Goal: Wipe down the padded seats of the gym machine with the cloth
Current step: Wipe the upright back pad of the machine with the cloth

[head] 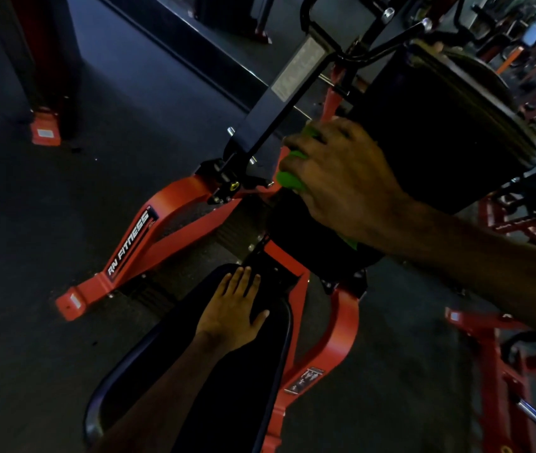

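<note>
Our right hand (341,178) grips bright green cloth (289,179) on black upper pad (430,132); left hand (232,313) lies flat, fingers straight, on black padded seat (220,387).

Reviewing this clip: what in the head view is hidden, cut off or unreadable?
- green cloth: mostly covered by the right hand gripping it.
- lower seat pad: near end cut off by the bottom edge, and part lies under the left hand.
- grey label on the black arm: blurred, unreadable.
- frame sticker: too small to read.
- Dirt on the pads: too dark to tell.
</note>
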Motion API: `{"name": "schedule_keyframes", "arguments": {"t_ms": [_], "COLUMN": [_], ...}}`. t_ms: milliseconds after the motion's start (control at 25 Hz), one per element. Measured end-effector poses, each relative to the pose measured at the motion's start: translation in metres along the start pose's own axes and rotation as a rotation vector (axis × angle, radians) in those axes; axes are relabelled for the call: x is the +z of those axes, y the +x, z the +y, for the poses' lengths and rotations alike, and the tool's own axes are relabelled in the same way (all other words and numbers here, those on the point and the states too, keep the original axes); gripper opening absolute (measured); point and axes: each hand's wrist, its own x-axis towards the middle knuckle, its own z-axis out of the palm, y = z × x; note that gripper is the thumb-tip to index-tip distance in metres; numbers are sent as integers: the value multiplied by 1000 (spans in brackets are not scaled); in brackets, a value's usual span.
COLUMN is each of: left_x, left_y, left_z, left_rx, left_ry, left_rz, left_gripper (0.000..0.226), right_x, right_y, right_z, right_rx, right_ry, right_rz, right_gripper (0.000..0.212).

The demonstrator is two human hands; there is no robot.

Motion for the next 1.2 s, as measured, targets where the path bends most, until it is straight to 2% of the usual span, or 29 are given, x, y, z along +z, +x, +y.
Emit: {"name": "schedule_keyframes", "arguments": {"t_ms": [80,160,240,400,560,680,840,920,1080,1200], "left_x": [0,-2,-3,-3,-3,-5,-3,-3,1,0], "left_y": [0,0,0,0,0,-1,0,0,-1,0], "left_z": [0,0,1,1,1,2,2,2,0,-1], "left_rx": [6,3,2,-1,-3,-11,-4,0,7,5], "left_ry": [-20,-21,-15,0,-7,2,3,14,14,1], "left_rz": [-20,-20,-18,-14,-21,-24,-10,-13,-3,-23], "left_gripper": [83,84,84,82,80,80,83,83,81,83], "right_x": [2,12,19,5,-12,-4,18,18,1,-6], "right_y": [3,5,6,0,-8,-3,-6,-11,-12,-4], "right_z": [-16,-40,-51,-19,24,4,-29,-23,15,17], "right_rx": [14,-67,-118,-79,67,92,-56,-94,-33,56], "right_ry": [-22,-29,8,77,6,-71,-64,-30,-22,-50], "right_rz": [-25,-100,-139,-50,98,77,-27,4,80,107], "right_gripper": [52,57,52,51,44,46,60,61,55,50]}}
